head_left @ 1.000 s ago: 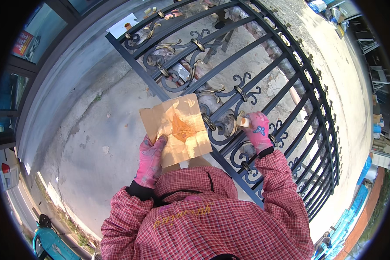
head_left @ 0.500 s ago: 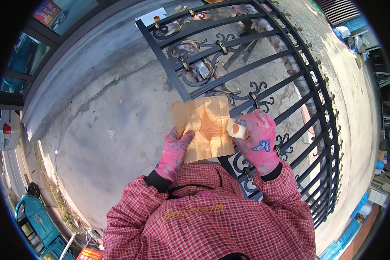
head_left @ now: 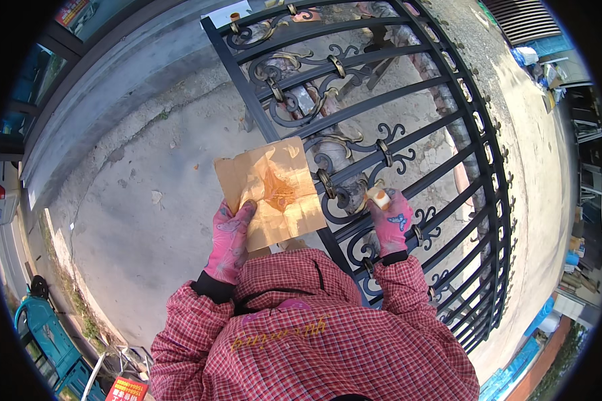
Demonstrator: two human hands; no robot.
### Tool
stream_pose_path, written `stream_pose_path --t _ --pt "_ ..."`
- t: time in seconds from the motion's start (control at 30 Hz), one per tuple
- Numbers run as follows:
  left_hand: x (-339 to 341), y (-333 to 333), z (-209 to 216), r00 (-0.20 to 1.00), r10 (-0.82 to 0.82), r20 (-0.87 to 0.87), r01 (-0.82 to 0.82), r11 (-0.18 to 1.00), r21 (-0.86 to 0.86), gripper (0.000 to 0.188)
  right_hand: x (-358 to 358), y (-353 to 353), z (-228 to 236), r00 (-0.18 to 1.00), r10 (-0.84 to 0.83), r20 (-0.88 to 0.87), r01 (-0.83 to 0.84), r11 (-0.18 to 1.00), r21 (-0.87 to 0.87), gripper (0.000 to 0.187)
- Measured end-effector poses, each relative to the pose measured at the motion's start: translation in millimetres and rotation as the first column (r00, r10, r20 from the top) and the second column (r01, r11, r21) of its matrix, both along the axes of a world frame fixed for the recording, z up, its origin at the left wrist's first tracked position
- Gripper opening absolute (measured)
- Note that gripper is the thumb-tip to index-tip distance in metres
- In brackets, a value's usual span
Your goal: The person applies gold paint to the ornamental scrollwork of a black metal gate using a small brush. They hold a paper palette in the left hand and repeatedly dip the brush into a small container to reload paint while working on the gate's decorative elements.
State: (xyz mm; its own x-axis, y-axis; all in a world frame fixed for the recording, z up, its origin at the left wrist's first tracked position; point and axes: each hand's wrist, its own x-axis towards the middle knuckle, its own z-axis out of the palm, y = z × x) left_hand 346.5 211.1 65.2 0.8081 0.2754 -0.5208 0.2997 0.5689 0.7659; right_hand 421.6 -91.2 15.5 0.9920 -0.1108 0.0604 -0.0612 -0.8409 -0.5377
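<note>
In a pink patterned glove, my left hand (head_left: 231, 240) grips the lower left edge of a creased piece of brown cardboard (head_left: 294, 217), its thumb on top. A wet-looking golden-brown smear spreads over the cardboard's middle. My right hand (head_left: 391, 224), gloved alike, pinches a small white sponge-like block (head_left: 378, 198) with an orange-brown stain on its face. That block is held over a black wrought-iron gate panel (head_left: 408, 91) with scrolls, some of them gold-tinted. Cardboard and block are apart, and the cardboard covers part of the panel's near left edge.
The panel lies raised over concrete ground (head_left: 140, 220), on supports partly seen beneath it. A white sheet with a small orange-brown cup (head_left: 235, 17) is beyond its far left corner. A teal vehicle (head_left: 50, 341) stands at lower left, and piled materials line the right side.
My left hand has carried the cardboard to the left. The white block has come away from the cardboard's right edge and now sits over the panel's scrollwork. My view has shifted slightly.
</note>
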Motion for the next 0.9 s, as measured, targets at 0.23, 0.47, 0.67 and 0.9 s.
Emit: stream_pose_path --t 0.23,0.47,0.67,0.9 --pt "2 7 5 0.997 -0.032 -0.072 0.037 0.996 0.077 0.038 23 23 -36 0.994 0.063 0.085 -0.042 0.972 -0.232 0.035" --pt "4 10 -1 0.996 -0.003 -0.091 0.007 0.999 0.042 0.038 18 17 -25 1.000 0.014 0.017 -0.011 0.986 -0.168 0.033" --pt "8 15 -2 0.997 -0.010 -0.076 0.017 0.996 0.092 0.037 12 14 -34 0.996 0.020 -0.085 -0.043 0.958 -0.283 0.032" --pt "11 13 -4 0.996 -0.001 -0.090 0.006 0.998 0.058 0.036 33 9 -30 0.976 0.213 0.039 -0.191 0.931 -0.310 0.038"
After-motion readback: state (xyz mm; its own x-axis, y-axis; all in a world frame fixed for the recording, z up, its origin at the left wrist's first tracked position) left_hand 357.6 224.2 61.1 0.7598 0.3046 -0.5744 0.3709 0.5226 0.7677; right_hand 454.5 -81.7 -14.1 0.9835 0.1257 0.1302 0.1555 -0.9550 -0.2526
